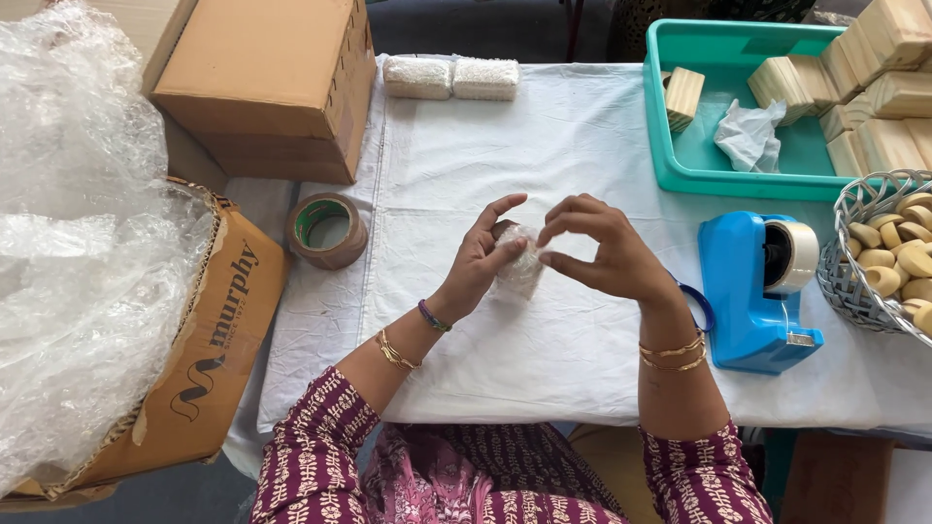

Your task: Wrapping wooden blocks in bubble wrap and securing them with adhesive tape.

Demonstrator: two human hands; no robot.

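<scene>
At the far left of the frame, crinkled clear bubble wrap (78, 243) spills out of an open brown cardboard box (209, 369). Above it, in the upper left, a closed cardboard box (272, 82) sits with its corner on the worktop (582, 165), which is covered with a plain white cloth. Just below that box lies a ring of brown packing tape (327, 230), flat on the cloth.

At the top centre, two small white wrapped blocks (449, 78) lie side by side.

In the middle of the frame the left hand (481, 262) grips a small wrapped piece (521, 267), a lump covered in clear bubbly film, with thumb and fingers closed round its left side. The right hand (607, 254) meets it from the right, fingers bent and fingertips pinching the film at the top. The piece is held just above the cloth.

To the right stands a glossy blue tape dispenser (752, 291) carrying a roll of clear tape. In the upper right, a teal plastic tray (680, 165) holds pale wooden blocks (791, 82) and a crumpled white tissue (748, 136). At the right edge, a grey woven basket (854, 291) holds round cream-coloured pieces (888, 257).
</scene>
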